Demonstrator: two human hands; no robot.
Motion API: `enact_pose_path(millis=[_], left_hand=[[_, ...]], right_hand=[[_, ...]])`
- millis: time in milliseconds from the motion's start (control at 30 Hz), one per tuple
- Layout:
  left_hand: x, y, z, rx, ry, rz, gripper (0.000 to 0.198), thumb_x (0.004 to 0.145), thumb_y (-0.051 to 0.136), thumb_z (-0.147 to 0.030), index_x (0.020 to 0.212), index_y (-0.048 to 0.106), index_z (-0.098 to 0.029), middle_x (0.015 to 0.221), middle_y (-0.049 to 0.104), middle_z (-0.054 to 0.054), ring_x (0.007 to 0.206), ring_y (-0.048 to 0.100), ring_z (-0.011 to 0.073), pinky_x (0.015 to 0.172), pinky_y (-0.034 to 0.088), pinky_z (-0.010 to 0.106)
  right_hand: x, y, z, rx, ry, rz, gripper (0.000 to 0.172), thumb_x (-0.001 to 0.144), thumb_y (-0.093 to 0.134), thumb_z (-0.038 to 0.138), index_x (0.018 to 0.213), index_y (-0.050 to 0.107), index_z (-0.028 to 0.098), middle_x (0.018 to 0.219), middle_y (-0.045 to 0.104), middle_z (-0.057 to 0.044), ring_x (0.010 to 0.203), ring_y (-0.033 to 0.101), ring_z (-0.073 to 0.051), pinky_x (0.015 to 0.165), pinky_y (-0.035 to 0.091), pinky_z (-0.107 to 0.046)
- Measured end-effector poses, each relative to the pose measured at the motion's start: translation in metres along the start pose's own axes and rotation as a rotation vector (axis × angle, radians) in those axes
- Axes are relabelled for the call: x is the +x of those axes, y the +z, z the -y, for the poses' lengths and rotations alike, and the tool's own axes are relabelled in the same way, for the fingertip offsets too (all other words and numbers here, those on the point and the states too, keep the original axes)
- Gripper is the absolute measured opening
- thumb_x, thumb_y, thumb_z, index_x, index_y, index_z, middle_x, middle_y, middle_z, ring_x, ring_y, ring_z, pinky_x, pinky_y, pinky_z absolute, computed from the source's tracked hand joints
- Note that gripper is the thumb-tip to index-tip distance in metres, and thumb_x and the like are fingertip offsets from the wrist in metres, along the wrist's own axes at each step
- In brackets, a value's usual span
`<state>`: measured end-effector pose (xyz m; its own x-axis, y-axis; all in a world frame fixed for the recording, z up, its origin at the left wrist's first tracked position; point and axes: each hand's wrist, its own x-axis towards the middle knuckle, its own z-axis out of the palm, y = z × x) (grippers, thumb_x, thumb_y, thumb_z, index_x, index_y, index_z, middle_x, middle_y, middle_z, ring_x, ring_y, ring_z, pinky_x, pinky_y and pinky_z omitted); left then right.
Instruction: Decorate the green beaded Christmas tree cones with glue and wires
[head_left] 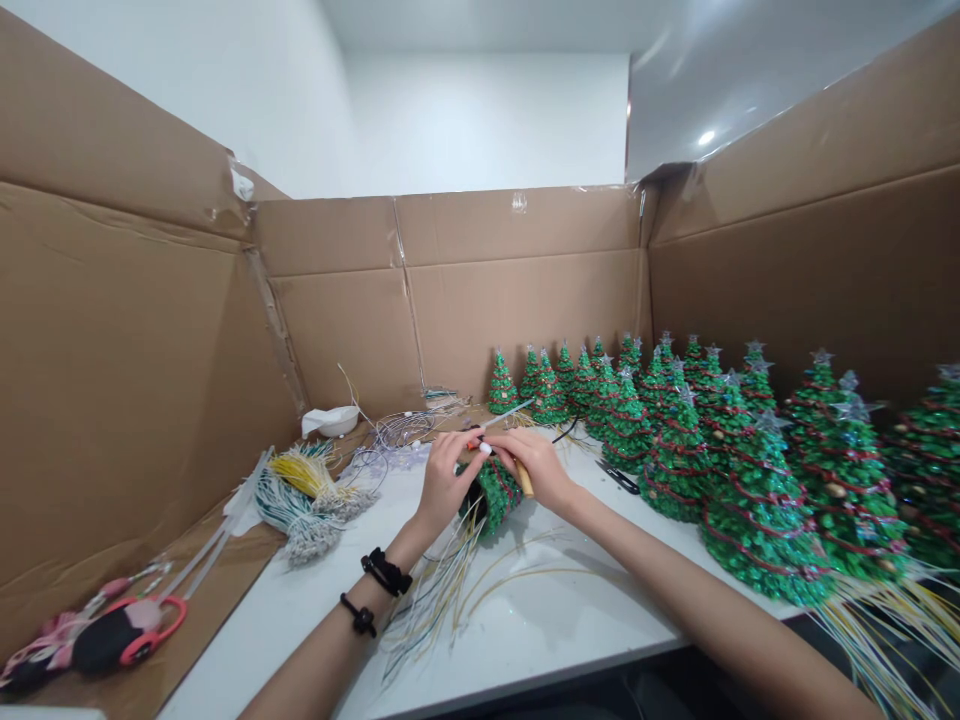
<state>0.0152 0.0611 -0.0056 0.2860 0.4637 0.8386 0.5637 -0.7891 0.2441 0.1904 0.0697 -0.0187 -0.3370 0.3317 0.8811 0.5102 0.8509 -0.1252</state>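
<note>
Both my hands meet over a small green Christmas tree lying on its side on the white table. Pale and yellow wires trail from its base toward me. My left hand is closed in a pinch near a small white spot at the fingertips, too small to name. In my right hand is a tool with a wooden handle; its working end is hidden by the fingers. Just behind the fingertips are an orange-and-black part and a translucent stick.
Several decorated trees with clear stars crowd the right side. Black thread snips lie beside them. Bundled wires, a white dish and pink-handled scissors are at left. Cardboard walls surround the table.
</note>
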Motion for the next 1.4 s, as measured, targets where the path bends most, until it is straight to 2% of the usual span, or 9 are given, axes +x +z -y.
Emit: enact_pose_path(millis=[200, 433, 633, 967, 1133, 1400], left_hand=[[-0.001, 0.0, 0.002, -0.014, 0.011, 0.025, 0.027, 0.087, 0.052, -0.03, 0.113, 0.055, -0.025, 0.097, 0.063, 0.003, 0.095, 0.052, 0.0192, 0.086, 0.04, 0.036], [0.0, -0.001, 0.0, -0.025, 0.03, 0.051, 0.024, 0.088, 0.05, -0.027, 0.111, 0.057, -0.024, 0.1, 0.064, 0.003, 0.097, 0.052, 0.019, 0.085, 0.041, 0.035], [0.0, 0.0, 0.0, -0.033, 0.018, 0.049, 0.026, 0.088, 0.05, -0.026, 0.113, 0.056, -0.024, 0.096, 0.064, 0.002, 0.095, 0.052, 0.0181, 0.085, 0.041, 0.034], [-0.001, 0.001, 0.002, -0.067, -0.011, 0.042, 0.028, 0.087, 0.051, -0.029, 0.114, 0.055, -0.025, 0.097, 0.063, 0.002, 0.093, 0.053, 0.0182, 0.084, 0.041, 0.035], [-0.002, 0.002, 0.003, -0.089, -0.028, 0.035, 0.026, 0.087, 0.051, -0.029, 0.112, 0.055, -0.025, 0.097, 0.063, 0.002, 0.093, 0.052, 0.0178, 0.085, 0.041, 0.034], [-0.002, 0.003, 0.001, -0.119, -0.045, 0.057, 0.025, 0.088, 0.048, -0.029, 0.112, 0.056, -0.024, 0.095, 0.063, 0.003, 0.093, 0.053, 0.018, 0.087, 0.04, 0.035]], right_hand=[[0.005, -0.009, 0.001, -0.066, -0.059, 0.025, 0.029, 0.096, 0.036, 0.031, 0.098, 0.062, 0.02, 0.078, 0.061, -0.007, 0.071, 0.051, -0.019, 0.065, 0.037, -0.03], [0.008, -0.013, 0.002, -0.229, -0.115, 0.07, 0.037, 0.098, 0.029, 0.033, 0.09, 0.062, 0.018, 0.07, 0.057, -0.005, 0.066, 0.046, -0.018, 0.063, 0.033, -0.029], [0.006, -0.008, -0.001, -0.27, -0.145, 0.037, 0.033, 0.097, 0.032, 0.029, 0.086, 0.061, 0.017, 0.068, 0.057, -0.005, 0.064, 0.045, -0.018, 0.061, 0.032, -0.03], [0.004, -0.007, 0.002, -0.036, -0.052, -0.031, 0.027, 0.096, 0.036, 0.03, 0.092, 0.06, 0.016, 0.076, 0.06, -0.005, 0.071, 0.051, -0.017, 0.064, 0.039, -0.028], [0.005, -0.01, 0.003, -0.094, -0.087, -0.006, 0.03, 0.097, 0.034, 0.03, 0.095, 0.06, 0.016, 0.077, 0.06, -0.006, 0.07, 0.05, -0.017, 0.064, 0.038, -0.028], [0.005, -0.007, 0.0, -0.213, -0.124, -0.042, 0.032, 0.097, 0.034, 0.029, 0.086, 0.06, 0.015, 0.07, 0.059, -0.004, 0.065, 0.047, -0.017, 0.061, 0.035, -0.028]])
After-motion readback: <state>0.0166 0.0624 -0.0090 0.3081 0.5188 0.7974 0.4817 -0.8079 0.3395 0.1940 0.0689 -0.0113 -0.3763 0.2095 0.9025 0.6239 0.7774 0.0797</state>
